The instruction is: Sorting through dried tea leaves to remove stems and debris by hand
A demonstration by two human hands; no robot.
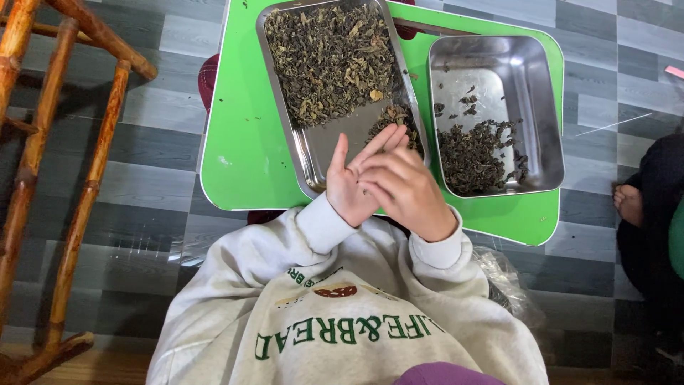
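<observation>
My left hand (347, 187) lies palm up with its fingers spread, just over the near edge of the left steel tray (339, 140). My right hand (407, 191) is laid across it, back up, with bent fingers touching the left palm. What sits under those fingertips is hidden. The left tray holds a big heap of dried green-brown leaves (329, 60) at its far end and a small clump near my fingers. The right steel tray (499, 75) holds a darker pile of leaves (476, 153) at its near end.
Both trays rest on a small green table (241, 160) over a grey tiled floor. A wooden frame (78, 192) stands at the left. Another person's bare foot (628, 203) and dark clothing show at the right edge. A clear plastic bag (507, 279) lies by my right side.
</observation>
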